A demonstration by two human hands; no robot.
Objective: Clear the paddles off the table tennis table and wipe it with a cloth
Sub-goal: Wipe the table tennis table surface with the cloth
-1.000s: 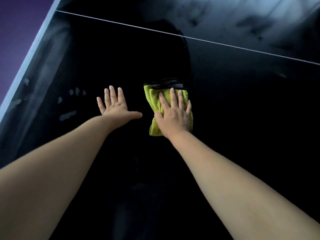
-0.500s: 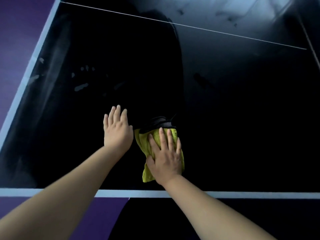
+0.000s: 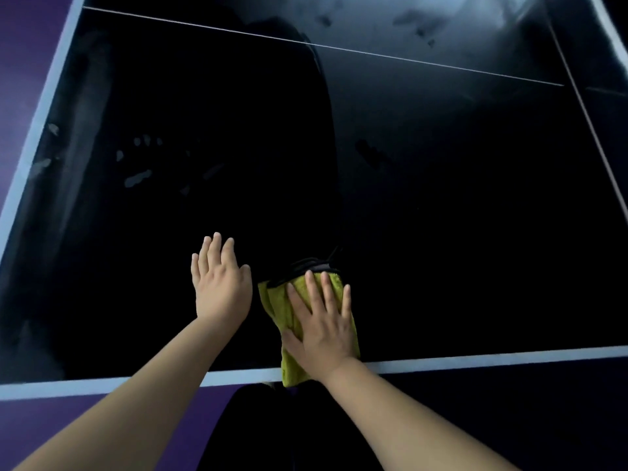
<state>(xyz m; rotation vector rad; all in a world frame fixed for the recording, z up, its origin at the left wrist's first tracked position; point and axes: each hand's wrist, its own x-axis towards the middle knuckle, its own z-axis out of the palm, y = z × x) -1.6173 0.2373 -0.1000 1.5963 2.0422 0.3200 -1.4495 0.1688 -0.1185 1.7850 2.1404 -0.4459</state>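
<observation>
Nearest the camera, two bare forearms reach up from the bottom edge over a purple floor (image 3: pixel 102 430); they cross the white stripe (image 3: pixel 475 360) that marks the near edge of the dark tabletop (image 3: pixel 441 232). The right hand (image 3: pixel 323 328) lies palm down just past that stripe, flat on a folded yellow-green cloth (image 3: pixel 273 300); its fingers (image 3: pixel 311 290) are straight and a little spread, pointing away from the person, and they press the cloth rather than curl round it. The cloth sticks out on every side of the hand; its near end covers the white stripe and pokes slightly over the table's edge below the wrist, its left side shows beside the thumb, and its far end, with a dark trim (image 3: pixel 306 266), reaches just beyond the fingertips. The left hand (image 3: pixel 221 294) rests flat on the bare tabletop just beside the cloth; its fingers (image 3: pixel 215 253) are straight and held close together, the thumb angled toward the cloth; whether the thumb touches it I cannot tell. Farther out on the left, pale smudges (image 3: pixel 137 178) like finger marks dot the dark surface, near the white side stripe (image 3: pixel 44 113); beyond them a thin white line (image 3: pixel 407 61) crosses the tabletop, and the far part beyond it shines grey with more smears.
</observation>
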